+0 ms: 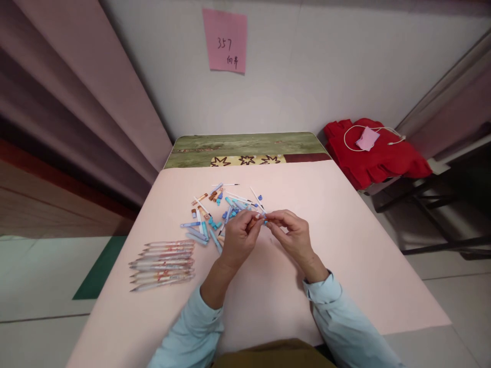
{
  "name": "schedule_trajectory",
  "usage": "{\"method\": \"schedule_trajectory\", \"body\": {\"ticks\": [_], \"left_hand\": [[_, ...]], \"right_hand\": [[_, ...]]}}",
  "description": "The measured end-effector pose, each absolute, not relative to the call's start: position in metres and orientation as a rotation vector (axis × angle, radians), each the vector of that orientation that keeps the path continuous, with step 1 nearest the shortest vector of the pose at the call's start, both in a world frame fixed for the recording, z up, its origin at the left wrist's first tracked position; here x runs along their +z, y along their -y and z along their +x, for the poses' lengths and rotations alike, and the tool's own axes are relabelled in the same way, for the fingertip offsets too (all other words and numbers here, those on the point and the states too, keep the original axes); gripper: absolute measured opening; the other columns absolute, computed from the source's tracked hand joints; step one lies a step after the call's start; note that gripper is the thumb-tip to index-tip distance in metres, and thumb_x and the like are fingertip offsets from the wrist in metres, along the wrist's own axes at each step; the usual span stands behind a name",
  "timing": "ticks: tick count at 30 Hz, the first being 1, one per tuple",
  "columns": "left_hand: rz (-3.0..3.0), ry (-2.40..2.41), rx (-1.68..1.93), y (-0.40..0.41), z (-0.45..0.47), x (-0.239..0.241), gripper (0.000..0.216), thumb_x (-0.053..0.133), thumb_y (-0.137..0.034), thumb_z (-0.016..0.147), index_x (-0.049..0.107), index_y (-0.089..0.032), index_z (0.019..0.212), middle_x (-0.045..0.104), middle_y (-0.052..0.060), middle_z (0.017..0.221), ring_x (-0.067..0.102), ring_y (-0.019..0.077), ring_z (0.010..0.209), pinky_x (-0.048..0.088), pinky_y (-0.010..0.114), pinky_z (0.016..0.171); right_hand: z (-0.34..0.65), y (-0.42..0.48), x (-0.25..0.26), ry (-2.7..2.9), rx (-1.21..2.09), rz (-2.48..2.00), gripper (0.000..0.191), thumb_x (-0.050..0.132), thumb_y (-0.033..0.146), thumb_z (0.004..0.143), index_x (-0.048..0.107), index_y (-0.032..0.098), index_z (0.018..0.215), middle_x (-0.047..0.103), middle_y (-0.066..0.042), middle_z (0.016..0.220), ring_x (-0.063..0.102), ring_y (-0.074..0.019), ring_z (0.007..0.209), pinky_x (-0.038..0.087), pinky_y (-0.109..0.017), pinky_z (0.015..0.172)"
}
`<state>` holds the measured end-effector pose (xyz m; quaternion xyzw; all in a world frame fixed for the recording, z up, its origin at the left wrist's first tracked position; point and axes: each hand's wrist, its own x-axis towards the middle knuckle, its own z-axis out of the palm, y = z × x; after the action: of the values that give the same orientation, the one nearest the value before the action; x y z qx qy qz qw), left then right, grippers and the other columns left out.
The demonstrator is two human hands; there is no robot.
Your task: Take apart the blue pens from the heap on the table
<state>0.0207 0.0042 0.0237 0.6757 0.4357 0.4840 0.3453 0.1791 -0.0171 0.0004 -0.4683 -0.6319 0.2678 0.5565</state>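
Note:
Over the middle of the table, my left hand [242, 232] and my right hand [292, 234] meet at the fingertips, both closed in a pinch. A small bright blue piece [265, 222] shows between them, mostly covered by the fingers. What my left hand grips is hidden; my right fingertips are on the blue piece. Just beyond and left of my hands lies a loose pile of pen parts: blue barrels [196, 234], thin white refills [258, 200], brown pieces [203, 212] and small turquoise pieces [214, 223].
Several pens [163, 264] lie side by side at the left. Pale pink paper [345, 286] covers the table, with a green wood-patterned strip [253, 143] behind. A pink note [225, 41] hangs on the wall. At right, a red cloth [368, 163] carries a white cable [347, 140].

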Motion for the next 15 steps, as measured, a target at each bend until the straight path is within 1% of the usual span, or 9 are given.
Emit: {"method": "schedule_trajectory", "body": {"ticks": [4,9,12,15], "left_hand": [[1.949,-1.119,1.22,-0.0061,0.0177,0.0198,0.008,0.061,-0.022,0.087,0.066,-0.018,0.083,0.056,0.001,0.07,0.054,0.0154,0.068,0.043,0.027,0.066],[1.975,-1.121,1.22,-0.0059,0.0178,0.0168,0.013,0.06,-0.023,0.088,0.063,-0.018,0.077,0.051,-0.001,0.065,0.052,0.0142,0.065,0.043,0.026,0.064],[1.924,-1.125,1.217,-0.0051,0.0189,0.0155,0.016,0.061,-0.026,0.088,0.062,-0.019,0.074,0.051,-0.001,0.064,0.053,0.0139,0.065,0.045,0.026,0.064],[1.861,-1.122,1.211,-0.0047,0.02,0.0133,0.016,0.061,-0.029,0.088,0.064,-0.019,0.076,0.051,-0.001,0.064,0.054,0.0136,0.065,0.047,0.025,0.064]], "right_hand": [[0.1802,0.0173,-0.0044,1.338,0.808,-1.101,0.026,0.072,0.025,0.082,0.066,0.023,0.106,0.074,-0.005,0.092,0.072,-0.0179,0.081,0.06,-0.031,0.076],[0.183,0.0175,-0.006,1.275,0.914,-1.091,0.013,0.075,0.027,0.079,0.072,0.022,0.091,0.075,-0.004,0.088,0.072,-0.0189,0.081,0.06,-0.032,0.077],[0.1834,0.0177,-0.0061,1.227,0.944,-1.067,0.012,0.077,0.025,0.077,0.074,0.023,0.088,0.075,-0.003,0.087,0.071,-0.0181,0.08,0.059,-0.031,0.075],[0.182,0.0174,-0.007,1.172,0.989,-1.036,0.011,0.079,0.024,0.075,0.074,0.023,0.085,0.075,-0.002,0.085,0.07,-0.0167,0.076,0.058,-0.03,0.072]]}}
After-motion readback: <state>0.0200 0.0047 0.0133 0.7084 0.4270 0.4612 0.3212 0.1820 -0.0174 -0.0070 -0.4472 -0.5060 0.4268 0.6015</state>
